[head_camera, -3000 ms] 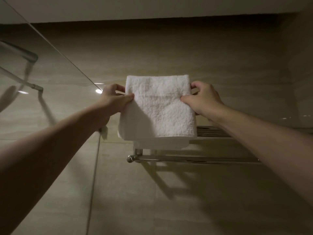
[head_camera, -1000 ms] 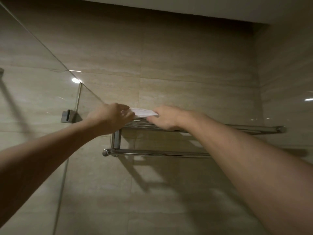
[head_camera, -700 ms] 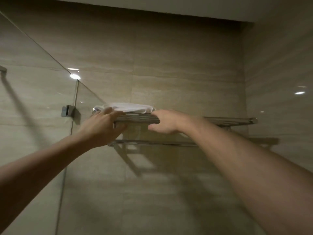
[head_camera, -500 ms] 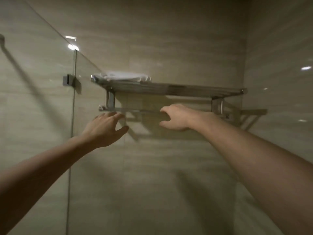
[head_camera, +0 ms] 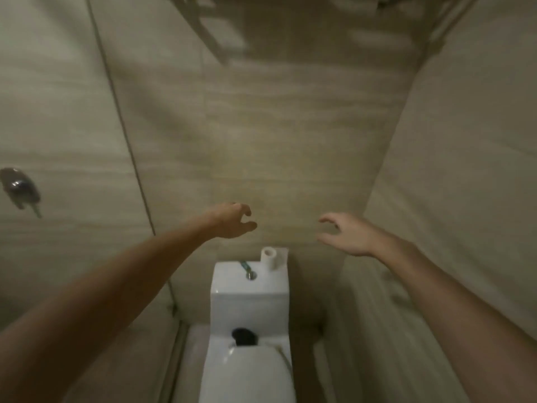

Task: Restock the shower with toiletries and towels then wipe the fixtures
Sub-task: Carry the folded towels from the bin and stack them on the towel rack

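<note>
Both grips hang empty in mid-air before the beige tiled wall (head_camera: 290, 126): the left hand (head_camera: 232, 222) and the right hand (head_camera: 345, 234) are each half-open with curled fingers, touching nothing. No towel or toiletry is in view. Below them, a white toilet-paper roll (head_camera: 269, 257) stands at the back right corner of the white ceramic toilet cistern (head_camera: 250, 298); a careless downward reach could probably knock it off.
</note>
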Action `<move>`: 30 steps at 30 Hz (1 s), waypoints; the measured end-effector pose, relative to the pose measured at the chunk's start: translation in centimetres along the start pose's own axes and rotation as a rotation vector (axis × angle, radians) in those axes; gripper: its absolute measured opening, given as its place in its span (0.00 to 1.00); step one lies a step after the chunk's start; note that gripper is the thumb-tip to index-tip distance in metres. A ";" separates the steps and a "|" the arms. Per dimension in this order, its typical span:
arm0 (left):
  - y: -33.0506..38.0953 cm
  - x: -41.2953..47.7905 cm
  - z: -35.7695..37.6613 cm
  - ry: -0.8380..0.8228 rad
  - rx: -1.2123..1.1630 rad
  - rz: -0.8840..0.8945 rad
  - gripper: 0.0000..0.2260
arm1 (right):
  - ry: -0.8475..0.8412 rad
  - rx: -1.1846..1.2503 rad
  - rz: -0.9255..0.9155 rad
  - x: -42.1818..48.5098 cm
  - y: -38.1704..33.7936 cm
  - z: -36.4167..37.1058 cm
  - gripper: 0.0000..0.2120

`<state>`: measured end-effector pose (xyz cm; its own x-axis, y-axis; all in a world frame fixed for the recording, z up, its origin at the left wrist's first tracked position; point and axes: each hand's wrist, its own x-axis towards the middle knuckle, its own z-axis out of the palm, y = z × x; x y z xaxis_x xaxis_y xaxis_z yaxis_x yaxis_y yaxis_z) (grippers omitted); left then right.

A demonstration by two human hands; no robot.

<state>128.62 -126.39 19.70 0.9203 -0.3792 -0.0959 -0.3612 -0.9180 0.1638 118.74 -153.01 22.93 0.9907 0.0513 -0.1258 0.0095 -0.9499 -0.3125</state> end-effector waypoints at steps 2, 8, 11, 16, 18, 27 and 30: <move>1.1 -0.4 4.9 -0.089 -0.020 0.024 0.24 | -0.054 0.087 0.055 -1.7 2.2 4.7 0.28; 2.8 -3.3 18.5 -0.351 -0.010 0.078 0.24 | -0.197 0.295 0.295 -8.4 7.7 18.9 0.27; 2.5 -5.1 24.1 -0.479 -0.018 0.139 0.20 | -0.261 0.397 0.461 -12.8 9.3 25.3 0.26; 0.4 -7.0 32.1 -0.665 -0.017 0.151 0.23 | -0.344 0.533 0.758 -21.3 9.4 34.5 0.15; -0.1 -7.4 34.6 -0.763 -0.031 0.160 0.23 | -0.364 0.575 0.890 -24.6 8.1 37.6 0.18; 0.3 -10.5 42.0 -1.076 0.118 0.399 0.17 | -0.149 0.973 1.407 -35.0 -3.1 47.5 0.21; 1.5 -12.5 43.3 -1.126 0.236 0.553 0.15 | -0.032 1.054 1.581 -38.6 -7.8 50.2 0.20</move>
<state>110.04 -128.02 -21.41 0.0459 -0.4985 -0.8657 -0.7783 -0.5611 0.2818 73.64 -132.08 -17.00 0.0051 -0.5379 -0.8430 -0.8638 0.4224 -0.2748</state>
